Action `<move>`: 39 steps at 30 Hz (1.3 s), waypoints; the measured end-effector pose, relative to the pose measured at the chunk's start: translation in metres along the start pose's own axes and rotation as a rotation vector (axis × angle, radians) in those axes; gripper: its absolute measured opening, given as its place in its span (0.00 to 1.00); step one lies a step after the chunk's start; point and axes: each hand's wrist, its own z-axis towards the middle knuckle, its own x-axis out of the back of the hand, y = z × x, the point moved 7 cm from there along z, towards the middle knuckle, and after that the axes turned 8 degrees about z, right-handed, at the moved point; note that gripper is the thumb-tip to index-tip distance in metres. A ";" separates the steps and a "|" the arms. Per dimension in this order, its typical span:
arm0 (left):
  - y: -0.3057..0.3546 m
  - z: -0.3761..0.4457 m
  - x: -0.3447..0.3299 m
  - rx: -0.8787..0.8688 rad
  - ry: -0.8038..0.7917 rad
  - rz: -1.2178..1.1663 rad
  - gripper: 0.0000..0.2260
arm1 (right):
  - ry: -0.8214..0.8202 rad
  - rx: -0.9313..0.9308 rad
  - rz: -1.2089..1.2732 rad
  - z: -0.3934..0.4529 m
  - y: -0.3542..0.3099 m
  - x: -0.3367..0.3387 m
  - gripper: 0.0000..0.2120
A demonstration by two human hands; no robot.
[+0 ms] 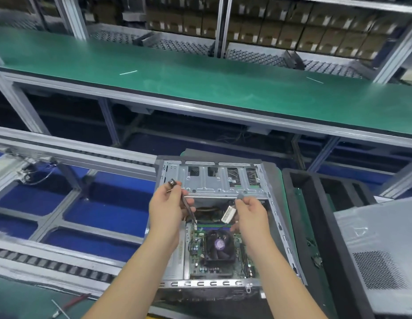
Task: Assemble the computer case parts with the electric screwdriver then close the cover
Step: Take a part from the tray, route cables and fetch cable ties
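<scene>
An open computer case [280, 226] lies flat in front of me, with its motherboard and black CPU fan [220, 247] showing. A silver drive cage [223, 180] spans its far end. My left hand [164, 208] pinches a black cable connector [172, 183] above the case's left side, and the dark cable hangs down past the hand. My right hand [252, 214] pinches a small grey cable end [240, 196] near the drive cage, with a white label tag [228, 214] dangling under it. No electric screwdriver is in view.
A grey side cover [379, 249] with a mesh vent lies at the right. A black foam tray [324, 203] sits between it and the case. A roller conveyor frame [62, 226] runs to the left, and a green bench [200, 79] stands beyond.
</scene>
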 end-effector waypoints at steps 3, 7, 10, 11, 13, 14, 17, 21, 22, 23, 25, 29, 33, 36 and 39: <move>0.007 0.013 0.016 -0.040 0.159 -0.089 0.06 | 0.107 -0.013 0.180 0.012 -0.006 0.015 0.06; 0.008 0.027 0.015 -0.046 0.208 -0.023 0.05 | 0.126 0.029 0.192 0.032 -0.023 0.010 0.07; 0.016 0.051 0.003 -0.078 0.135 0.373 0.06 | 0.098 0.070 0.070 0.056 -0.041 0.002 0.07; 0.021 0.060 -0.001 -0.131 0.120 0.585 0.06 | 0.092 0.070 0.010 0.064 -0.045 -0.002 0.07; 0.028 0.073 -0.010 -0.218 0.095 0.936 0.06 | 0.083 0.068 -0.129 0.080 -0.053 -0.009 0.08; 0.028 0.078 -0.013 -0.237 0.081 1.031 0.06 | 0.084 0.072 -0.200 0.087 -0.057 -0.013 0.08; 0.023 0.093 -0.016 -0.229 0.086 1.177 0.06 | 0.057 0.088 -0.385 0.104 -0.063 -0.025 0.08; 0.023 0.106 -0.022 -0.256 0.166 1.419 0.08 | -0.096 0.131 -0.630 0.108 -0.060 -0.048 0.12; 0.026 0.106 -0.024 -0.280 0.193 1.464 0.09 | -0.102 0.152 -0.649 0.105 -0.060 -0.049 0.13; 0.029 0.105 -0.025 -0.298 0.225 1.471 0.12 | -0.094 0.181 -0.651 0.103 -0.060 -0.048 0.11; 0.033 0.096 -0.021 -0.331 0.288 1.369 0.17 | -0.086 0.233 -0.649 0.092 -0.058 -0.045 0.07; 0.016 0.067 -0.015 -0.328 0.084 1.213 0.06 | -0.571 0.165 -0.977 0.052 -0.017 -0.082 0.10; 0.003 0.039 -0.019 -0.358 -0.172 1.386 0.08 | -0.805 0.147 -1.353 0.031 0.027 -0.117 0.05; 0.000 0.030 -0.005 -0.363 -0.140 1.404 0.07 | -0.718 0.178 -1.451 0.039 0.046 -0.129 0.17; -0.011 0.021 0.008 -0.363 -0.154 1.376 0.07 | -0.621 0.082 -1.541 0.062 0.060 -0.124 0.17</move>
